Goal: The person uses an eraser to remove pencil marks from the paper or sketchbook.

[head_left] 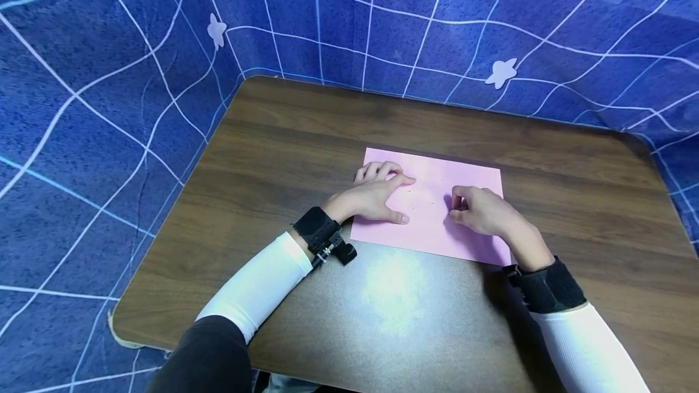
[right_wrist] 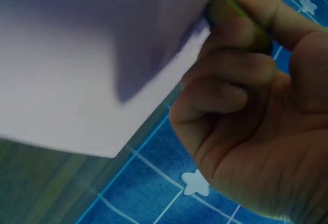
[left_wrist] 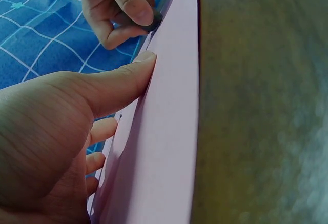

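A blue cloth with a white grid and pale star shapes [head_left: 501, 73] fills the left, upper and right parts of the head view, wrapped round the far and side edges of the dark brown wood-grain table [head_left: 284, 138]. At centre frame lies the flat pink rectangular sheet of paper [head_left: 431, 223], nearer the table's front half, with a bright glare patch on the wood just below it. The left hand [head_left: 375, 194] rests on the sheet's left part, fingers spread and straight, thumb pressed flat to the paper, gripping nothing. To its right, near it but apart, the right hand [head_left: 479, 211] sits on the sheet with fingers curled in; its fingertips pinch a small dark object [left_wrist: 155, 20], too small and blurred in every view to identify. Black wrist straps and white sleeves cover both forearms. The sheet's lower right corner is hidden under the right wrist.
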`<state>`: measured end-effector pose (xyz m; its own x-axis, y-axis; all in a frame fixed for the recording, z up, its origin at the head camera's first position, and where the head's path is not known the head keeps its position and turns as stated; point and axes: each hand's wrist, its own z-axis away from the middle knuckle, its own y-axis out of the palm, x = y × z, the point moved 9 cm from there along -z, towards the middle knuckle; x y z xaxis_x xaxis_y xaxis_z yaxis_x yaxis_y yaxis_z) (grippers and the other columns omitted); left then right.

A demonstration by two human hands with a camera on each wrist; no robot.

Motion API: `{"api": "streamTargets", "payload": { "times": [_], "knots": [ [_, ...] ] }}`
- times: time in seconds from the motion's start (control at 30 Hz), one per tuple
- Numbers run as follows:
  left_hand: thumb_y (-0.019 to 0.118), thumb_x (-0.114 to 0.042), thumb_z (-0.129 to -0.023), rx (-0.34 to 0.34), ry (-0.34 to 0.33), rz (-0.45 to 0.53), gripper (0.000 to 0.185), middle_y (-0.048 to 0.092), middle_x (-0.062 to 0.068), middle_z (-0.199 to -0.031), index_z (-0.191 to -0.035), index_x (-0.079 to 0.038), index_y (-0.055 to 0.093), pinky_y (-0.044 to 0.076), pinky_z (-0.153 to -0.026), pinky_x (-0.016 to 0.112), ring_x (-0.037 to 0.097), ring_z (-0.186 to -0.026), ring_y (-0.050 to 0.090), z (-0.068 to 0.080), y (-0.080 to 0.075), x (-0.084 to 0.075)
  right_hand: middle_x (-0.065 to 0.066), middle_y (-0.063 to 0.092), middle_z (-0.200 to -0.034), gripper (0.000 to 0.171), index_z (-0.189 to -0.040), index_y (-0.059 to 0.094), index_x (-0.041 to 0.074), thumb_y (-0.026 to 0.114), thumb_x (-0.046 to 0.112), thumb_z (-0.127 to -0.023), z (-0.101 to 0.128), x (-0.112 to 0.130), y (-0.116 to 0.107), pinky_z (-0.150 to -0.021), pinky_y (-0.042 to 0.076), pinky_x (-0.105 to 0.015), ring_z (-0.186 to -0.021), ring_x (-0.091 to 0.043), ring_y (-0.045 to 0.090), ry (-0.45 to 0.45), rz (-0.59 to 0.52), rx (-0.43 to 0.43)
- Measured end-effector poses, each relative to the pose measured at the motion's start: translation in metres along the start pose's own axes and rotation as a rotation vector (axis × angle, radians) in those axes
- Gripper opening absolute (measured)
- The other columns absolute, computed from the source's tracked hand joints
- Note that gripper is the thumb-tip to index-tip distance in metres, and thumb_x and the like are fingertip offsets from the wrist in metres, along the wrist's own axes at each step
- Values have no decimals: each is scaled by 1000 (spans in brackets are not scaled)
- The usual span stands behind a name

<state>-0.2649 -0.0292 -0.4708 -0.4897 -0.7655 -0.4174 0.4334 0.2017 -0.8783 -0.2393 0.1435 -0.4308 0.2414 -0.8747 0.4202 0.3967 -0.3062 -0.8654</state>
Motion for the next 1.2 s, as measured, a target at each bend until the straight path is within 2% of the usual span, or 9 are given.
{"api": "streamTargets", "payload": {
  "times": [0.17,0.3,0.43,0.53,0.73,0.97,1.1,1.2],
  "knots": [
    [71,-64,-86,5,-4,-2,86,20,-3,-163,-158,-40,31,12,-121,55,31,-150,11,-1,0,-1,-4,66,-78,10,-98,63,9,66,19,-96,-5,14,-2,-62,42,-31,-69,-18,57,-11,-26,-41],
    [71,-63,-86,-1,0,-8,86,21,-2,-163,-158,-40,32,13,-121,54,32,-149,12,0,-2,0,-5,70,-85,11,-105,62,10,65,18,-98,-17,40,5,-68,45,-33,-74,-17,60,-84,-79,-29],
    [75,-61,-83,-15,10,-13,84,22,-1,-161,-154,-35,38,17,-118,54,31,-147,17,1,-3,-1,-4,72,-85,10,-105,63,12,66,18,-98,-27,66,14,-70,47,-35,-76,-17,63,-159,-117,-4],
    [76,-60,-82,-18,15,-22,82,22,0,-161,-151,-31,42,19,-117,54,32,-145,19,1,-2,-1,-2,73,-85,7,-102,64,13,67,18,-97,-33,73,22,-71,47,-33,-78,-16,64,-178,-143,7],
    [75,-60,-84,-10,13,-2,84,22,0,-161,-155,-36,37,16,-118,54,32,-147,16,0,-2,-2,-2,69,-82,8,-96,65,16,70,22,-95,-32,56,22,-66,43,-31,-72,-17,59,-89,-149,10],
    [72,-64,-85,-13,5,5,87,23,-4,-161,-158,-40,32,15,-120,54,30,-148,15,2,-4,-3,1,60,-69,7,-85,64,18,70,18,-89,-15,19,0,-58,37,-32,-65,-19,53,2,-25,-55],
    [72,-65,-85,-10,1,-1,86,22,-4,-161,-158,-41,32,15,-120,54,30,-148,15,3,-3,-3,-2,65,-74,6,-91,66,13,66,19,-93,-12,1,-14,-60,40,-32,-67,-19,56,57,-41,-115],
    [72,-65,-85,-15,8,5,86,22,-4,-161,-158,-40,32,16,-119,54,30,-147,16,2,-3,-3,-5,68,-77,13,-101,65,10,63,22,-99,-19,-1,-17,-61,43,-31,-67,-17,59,72,-139,-115]
  ]
}}
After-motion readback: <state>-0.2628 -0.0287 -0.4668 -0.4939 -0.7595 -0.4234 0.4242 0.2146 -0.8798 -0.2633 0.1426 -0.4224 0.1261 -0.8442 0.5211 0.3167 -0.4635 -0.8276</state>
